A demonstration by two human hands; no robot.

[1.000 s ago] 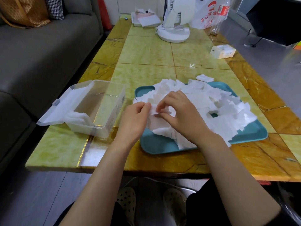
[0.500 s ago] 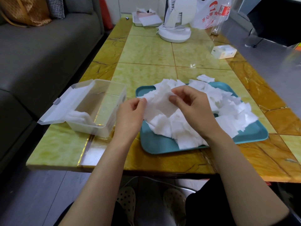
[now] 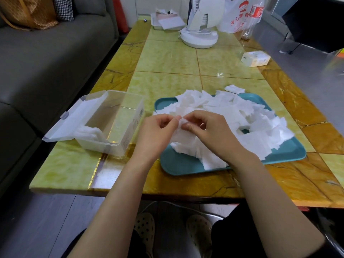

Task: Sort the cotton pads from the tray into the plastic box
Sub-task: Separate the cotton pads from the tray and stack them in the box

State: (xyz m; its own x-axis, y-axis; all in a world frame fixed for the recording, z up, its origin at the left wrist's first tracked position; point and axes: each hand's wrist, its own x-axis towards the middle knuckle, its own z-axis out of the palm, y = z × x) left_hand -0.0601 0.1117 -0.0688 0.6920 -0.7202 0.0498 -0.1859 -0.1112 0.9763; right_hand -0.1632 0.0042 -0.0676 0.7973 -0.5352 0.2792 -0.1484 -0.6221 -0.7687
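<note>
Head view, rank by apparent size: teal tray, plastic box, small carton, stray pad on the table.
1. teal tray
2. plastic box, lid open
3. small carton and stray pad: near alike; the carton is farther off, so unranked.

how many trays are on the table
2. A teal tray lies nearest, under the heap of cotton pads. A white tray sits at the far end of the table, left of the fan base. None looks hidden.
</note>
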